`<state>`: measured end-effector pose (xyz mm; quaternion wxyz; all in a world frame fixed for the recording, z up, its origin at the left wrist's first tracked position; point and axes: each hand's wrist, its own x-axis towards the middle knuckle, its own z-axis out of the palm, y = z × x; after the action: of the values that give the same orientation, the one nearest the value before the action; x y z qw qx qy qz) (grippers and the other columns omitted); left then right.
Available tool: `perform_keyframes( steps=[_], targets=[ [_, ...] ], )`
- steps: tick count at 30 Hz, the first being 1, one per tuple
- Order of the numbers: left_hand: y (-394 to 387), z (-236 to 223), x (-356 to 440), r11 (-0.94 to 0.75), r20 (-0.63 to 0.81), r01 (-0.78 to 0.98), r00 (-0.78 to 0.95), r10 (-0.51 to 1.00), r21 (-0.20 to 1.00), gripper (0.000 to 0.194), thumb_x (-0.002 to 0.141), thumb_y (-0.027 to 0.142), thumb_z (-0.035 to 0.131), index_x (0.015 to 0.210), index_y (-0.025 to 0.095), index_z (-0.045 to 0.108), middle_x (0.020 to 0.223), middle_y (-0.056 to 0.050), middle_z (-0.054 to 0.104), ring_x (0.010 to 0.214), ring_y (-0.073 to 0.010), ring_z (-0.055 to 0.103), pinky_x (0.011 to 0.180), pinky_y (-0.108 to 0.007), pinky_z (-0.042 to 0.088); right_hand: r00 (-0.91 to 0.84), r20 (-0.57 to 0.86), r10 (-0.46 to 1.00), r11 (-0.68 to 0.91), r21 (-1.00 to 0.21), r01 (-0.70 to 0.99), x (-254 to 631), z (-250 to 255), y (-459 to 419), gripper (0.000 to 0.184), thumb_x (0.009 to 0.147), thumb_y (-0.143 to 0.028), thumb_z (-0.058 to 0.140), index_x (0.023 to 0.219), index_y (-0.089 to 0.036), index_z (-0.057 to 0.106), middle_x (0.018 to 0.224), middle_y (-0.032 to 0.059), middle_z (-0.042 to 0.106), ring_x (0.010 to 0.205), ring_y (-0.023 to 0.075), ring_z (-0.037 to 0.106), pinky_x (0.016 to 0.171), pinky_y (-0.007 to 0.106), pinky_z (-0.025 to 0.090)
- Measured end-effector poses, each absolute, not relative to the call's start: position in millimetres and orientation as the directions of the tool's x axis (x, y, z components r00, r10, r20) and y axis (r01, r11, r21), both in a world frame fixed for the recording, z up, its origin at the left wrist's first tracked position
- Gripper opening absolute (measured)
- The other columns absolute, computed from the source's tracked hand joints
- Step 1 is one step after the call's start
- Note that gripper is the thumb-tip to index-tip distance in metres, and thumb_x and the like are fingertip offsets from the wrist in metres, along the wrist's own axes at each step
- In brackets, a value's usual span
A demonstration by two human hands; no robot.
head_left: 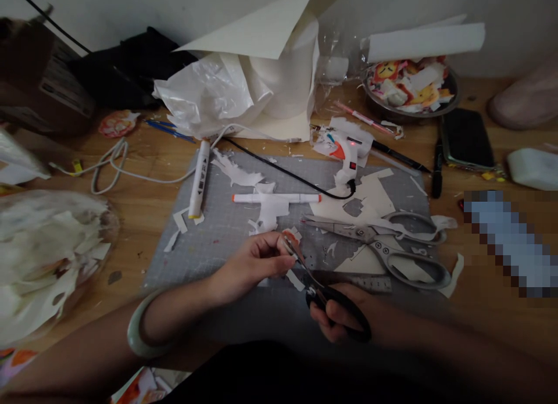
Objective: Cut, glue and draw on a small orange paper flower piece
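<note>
1. The left hand (257,264) had its grip closed, thumb against bent fingers, on a small paper piece (292,236), orange and white.
2. The right hand (344,314) had its grip wrapped around the black handles of the small scissors (314,289), fingers through the loops.
3. The paper piece was above the near part of the grey cutting mat (218,235), at the blade tips (whether the blades were biting into it, I could not tell).
4. Beyond the hands, a white marker with orange ends (279,198) lay across paper scraps.
5. The big scissors (378,244) lay to the right, with a ruler (370,283) nearer the right hand.
6. Farther back stood a glue gun (349,157), its red light on; a metal bowl (454,99) of cutouts sat on the wooden tabletop (135,218).
</note>
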<state>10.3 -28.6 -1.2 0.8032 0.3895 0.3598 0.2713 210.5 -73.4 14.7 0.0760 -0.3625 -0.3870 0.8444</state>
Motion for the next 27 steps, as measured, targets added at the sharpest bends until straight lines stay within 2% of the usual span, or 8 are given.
perform_keyframes(
  steps=[7, 11, 16, 22, 27],
  targets=[
    [-30, -1, 11, 0.538, -0.315, -0.209, 0.620, 0.719, 0.817, 0.024, 0.076, 0.030, 0.069, 0.065, 0.014, 0.055, 0.070, 0.002, 0.049, 0.056, -0.0068, 0.037, 0.052, -0.022, 0.028, -0.793, -0.404, 0.456, -0.678, -0.735, -0.015, 212, 7, -76, 0.057, 0.074, -0.074, 0.049, 0.067, -0.018, 0.042, 0.055, -0.0069, 0.039, 0.048, 0.0059, 0.030, 0.045, 0.022, 0.024],
    [-31, -2, 11, 0.540, -0.334, -0.187, 0.610, 0.719, 0.820, 0.027, 0.074, 0.033, 0.071, 0.064, 0.014, 0.053, 0.067, 0.002, 0.049, 0.059, -0.0087, 0.039, 0.055, -0.022, 0.029, -0.822, -0.335, 0.460, -0.633, -0.773, -0.039, 214, 2, -76, 0.057, 0.077, -0.074, 0.044, 0.070, -0.017, 0.043, 0.056, -0.0057, 0.040, 0.049, 0.0068, 0.032, 0.047, 0.023, 0.026],
    [-30, 0, 11, 0.517, -0.316, -0.166, 0.625, 0.714, 0.840, 0.030, 0.072, 0.030, 0.072, 0.059, 0.014, 0.050, 0.070, 0.000, 0.055, 0.063, -0.0098, 0.044, 0.060, -0.023, 0.033, -0.827, -0.342, 0.447, -0.634, -0.773, -0.023, 214, 1, -75, 0.058, 0.076, -0.075, 0.045, 0.070, -0.017, 0.043, 0.058, -0.0055, 0.040, 0.050, 0.0068, 0.032, 0.047, 0.023, 0.026],
    [-28, 4, 11, 0.543, -0.354, -0.113, 0.645, 0.677, 0.832, 0.032, 0.071, 0.033, 0.073, 0.059, 0.013, 0.051, 0.067, 0.001, 0.053, 0.060, -0.0088, 0.042, 0.059, -0.023, 0.032, -0.813, -0.397, 0.425, -0.639, -0.768, 0.041, 212, 9, -71, 0.060, 0.071, -0.078, 0.046, 0.069, -0.018, 0.043, 0.057, -0.0062, 0.038, 0.050, 0.0067, 0.032, 0.047, 0.023, 0.025],
    [-28, 2, 11, 0.527, -0.337, -0.120, 0.646, 0.685, 0.841, 0.030, 0.072, 0.030, 0.071, 0.059, 0.014, 0.051, 0.069, 0.000, 0.054, 0.061, -0.0092, 0.042, 0.059, -0.023, 0.032, -0.811, -0.395, 0.431, -0.652, -0.758, 0.023, 212, 6, -70, 0.061, 0.070, -0.079, 0.046, 0.066, -0.018, 0.043, 0.054, -0.0062, 0.040, 0.047, 0.0058, 0.032, 0.044, 0.023, 0.024]
  ],
)
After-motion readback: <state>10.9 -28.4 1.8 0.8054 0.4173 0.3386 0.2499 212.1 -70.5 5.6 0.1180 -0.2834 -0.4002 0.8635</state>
